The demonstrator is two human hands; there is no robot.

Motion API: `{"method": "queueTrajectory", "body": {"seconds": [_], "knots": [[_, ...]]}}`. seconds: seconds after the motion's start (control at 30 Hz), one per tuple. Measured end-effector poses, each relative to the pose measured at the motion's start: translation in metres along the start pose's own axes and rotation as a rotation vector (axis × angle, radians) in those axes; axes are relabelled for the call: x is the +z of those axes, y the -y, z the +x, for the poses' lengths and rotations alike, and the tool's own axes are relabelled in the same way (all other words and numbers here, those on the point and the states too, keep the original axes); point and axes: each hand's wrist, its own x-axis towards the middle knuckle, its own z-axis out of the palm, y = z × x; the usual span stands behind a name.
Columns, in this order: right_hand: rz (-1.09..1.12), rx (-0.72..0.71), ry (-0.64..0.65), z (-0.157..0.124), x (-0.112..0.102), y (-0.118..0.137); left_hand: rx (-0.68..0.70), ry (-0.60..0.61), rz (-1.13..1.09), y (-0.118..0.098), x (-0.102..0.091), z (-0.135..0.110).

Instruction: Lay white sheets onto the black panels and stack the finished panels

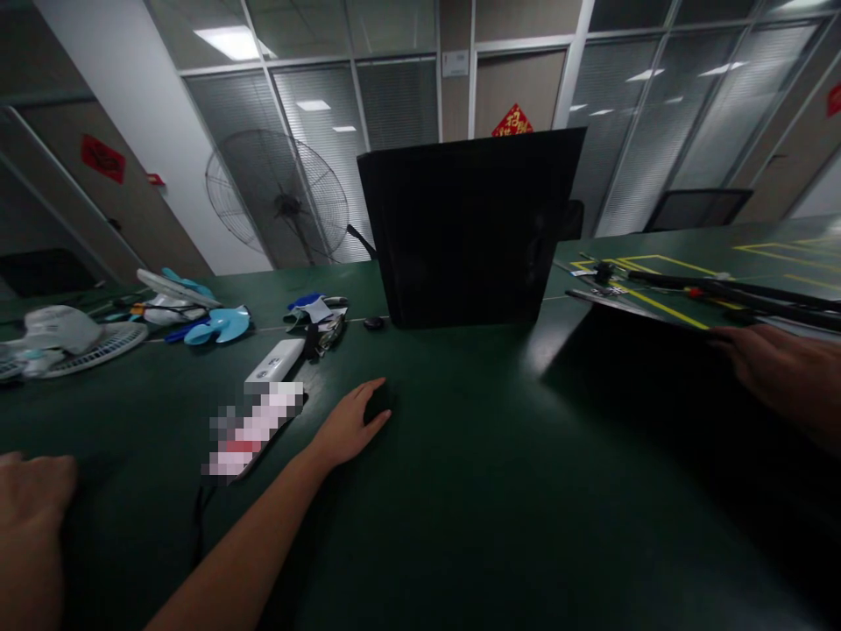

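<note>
Where the frame ends at lower left, another person's hand [32, 517] rests on the table [460, 526], touching nothing else, so I take it as only leaning there. Above it, at middle left, fan parts lie loose: a white grille [79, 346] flat on its face and blue blades [220, 326] beside it, spread out, I judge, so each stays easy to pick. Behind them a floor fan [279, 202] stands against the blinds. Nearer centre a white bar [276, 359] lies aslant, just above a flat thing [253, 429] that is blurred out. Right of that, a little left of centre, my left hand [345, 429] lies low on the table, fingers curled round a black piece [379, 405]. The piece sits on the table inside that curl, and the low cupped hold seems meant to keep so small a thing from skating off. The black screen [469, 228] stands upright at upper centre, its foot on the table. At right a dark panel [657, 421] slopes over the table, and my right hand [775, 372] lies on its far edge, fingers bent, probably to steady it. In the gloom I cannot tell whether it grips or merely presses. Yellow tape lines [663, 308] mark the table beyond, at upper right.
</note>
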Motion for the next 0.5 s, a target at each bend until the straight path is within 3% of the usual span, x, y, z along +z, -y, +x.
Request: {"method": "queueTrajectory", "body": {"seconds": [0.2,0.43,0.5], "knots": [[0.006,-0.032,0.098,0.047,0.009,-0.011,0.033,-0.026,-0.012,0.008,0.003,0.001],[0.08,0.108,0.016,0.095,-0.01,-0.04,0.051,-0.062,-0.038,0.01,0.003,0.0],[0.102,0.067,-0.061,0.103,-0.016,-0.053,0.046,-0.059,-0.035,0.009,0.002,0.001]]}}
